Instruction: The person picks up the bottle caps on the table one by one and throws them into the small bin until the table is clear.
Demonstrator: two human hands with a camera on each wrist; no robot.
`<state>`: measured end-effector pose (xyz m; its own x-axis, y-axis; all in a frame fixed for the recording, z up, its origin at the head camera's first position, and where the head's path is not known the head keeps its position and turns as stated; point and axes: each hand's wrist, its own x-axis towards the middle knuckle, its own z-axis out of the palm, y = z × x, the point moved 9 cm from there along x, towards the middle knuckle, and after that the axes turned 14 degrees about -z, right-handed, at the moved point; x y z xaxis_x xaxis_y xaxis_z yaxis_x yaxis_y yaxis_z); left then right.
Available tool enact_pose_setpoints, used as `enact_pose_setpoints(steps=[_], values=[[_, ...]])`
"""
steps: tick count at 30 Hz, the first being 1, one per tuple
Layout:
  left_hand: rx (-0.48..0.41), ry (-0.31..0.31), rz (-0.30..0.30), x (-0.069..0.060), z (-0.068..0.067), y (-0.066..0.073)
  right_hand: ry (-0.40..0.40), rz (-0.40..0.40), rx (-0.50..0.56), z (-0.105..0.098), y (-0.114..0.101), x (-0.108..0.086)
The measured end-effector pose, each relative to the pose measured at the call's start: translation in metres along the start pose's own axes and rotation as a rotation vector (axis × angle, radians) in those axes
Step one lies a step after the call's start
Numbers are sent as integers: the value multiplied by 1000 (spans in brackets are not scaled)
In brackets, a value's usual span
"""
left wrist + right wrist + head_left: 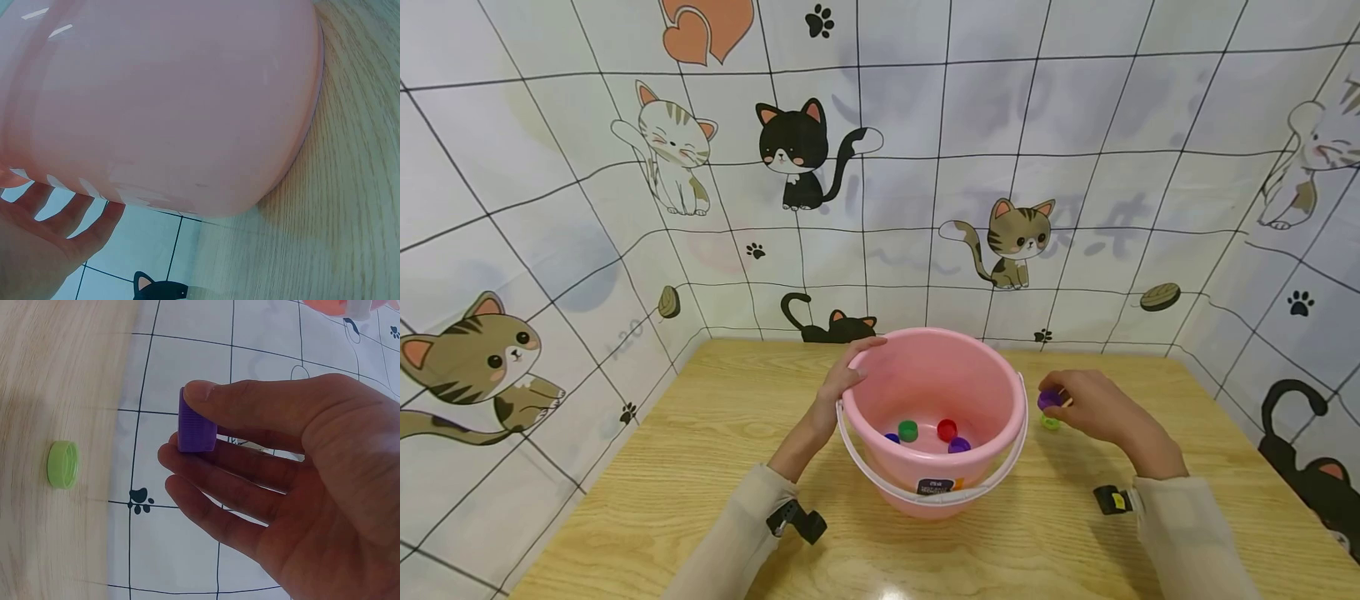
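A pink bucket (934,483) stands upright on the wooden table, its white handle hanging down at the front. Inside lie a green bottle cap (907,431), a red cap (947,430), a purple cap (959,446) and a partly hidden blue cap (892,437). My left hand (838,392) holds the bucket's left rim; in the left wrist view its fingers (94,231) lie against the outer wall. To the right of the bucket, my right hand (1093,408) pinches another purple bottle cap (197,428) between thumb and fingers, above the table. Below it, a light green cap (63,464) rests on the tabletop.
The wooden table (715,450) meets a cat-patterned, gridded wall covering (895,192) at the back and both sides. Small black cameras sit at the left wrist (797,521) and right wrist (1112,500).
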<state>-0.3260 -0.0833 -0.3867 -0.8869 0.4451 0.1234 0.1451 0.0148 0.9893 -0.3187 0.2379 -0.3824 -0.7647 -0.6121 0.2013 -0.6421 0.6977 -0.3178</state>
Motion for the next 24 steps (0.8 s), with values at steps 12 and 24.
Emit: enact_pose_setpoints(steps=[12, 24], values=[[-3, 0, -9, 0, 0, -1, 2, 7, -4, -3, -3, 0], [1, -4, -8, -1, 2, 1, -10, 28, -10, -6, -6, -1]])
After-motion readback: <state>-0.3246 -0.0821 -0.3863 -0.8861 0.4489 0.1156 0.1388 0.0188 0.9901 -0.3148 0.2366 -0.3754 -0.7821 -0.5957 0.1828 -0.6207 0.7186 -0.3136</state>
